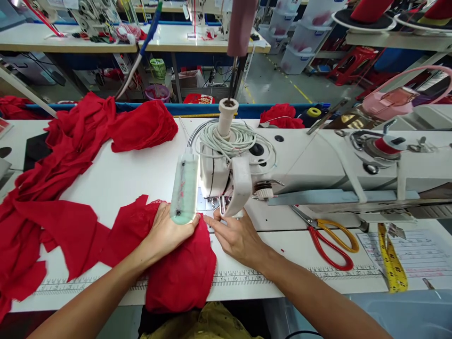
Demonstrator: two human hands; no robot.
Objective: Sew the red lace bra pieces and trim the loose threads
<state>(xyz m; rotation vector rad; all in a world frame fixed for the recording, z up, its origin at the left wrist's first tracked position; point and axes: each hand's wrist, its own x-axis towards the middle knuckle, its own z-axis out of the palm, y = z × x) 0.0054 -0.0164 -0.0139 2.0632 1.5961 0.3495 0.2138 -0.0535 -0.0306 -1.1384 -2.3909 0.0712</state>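
My left hand [168, 236] presses and grips a piece of red fabric [183, 278] just in front of the sewing machine's needle area. A clear lamp-like panel [184, 188] hides some of its fingers. My right hand [238, 235] is beside the presser foot [221, 205], its fingertips closed at the right edge of the same fabric. The machine head partly covers those fingers. The fabric hangs over the table's front edge towards my lap, and its upper left part shows a lacy edge. The white sewing machine [303, 155] stretches off to the right.
Red-and-yellow-handled scissors [332, 240] lie right of my right hand, near a yellow tape measure [391, 259] and a written sheet [420, 254]. Long red cloth [70, 155] and a red fabric stack [144, 125] cover the left. A ruler strip [243, 278] runs along the front.
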